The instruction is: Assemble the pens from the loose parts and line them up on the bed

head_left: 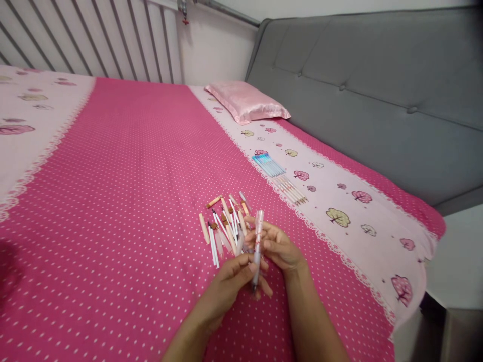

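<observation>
the pen [258, 237], clear-bodied with small red markings, stood near-upright over the bedspread [132, 176], well in from its headboard-side edge. the left hand [234, 275] pinched its lower barrel; the right hand [279, 247] was half-curled alongside, contact undetermined. the dark lower tip was blurred; hands partly hid the loose pen parts [229, 237].

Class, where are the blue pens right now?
In the head view, slightly right of centre, the blue pens lie on the tree-print fabric band, between the pink pillow and the row of pale pens.
</observation>
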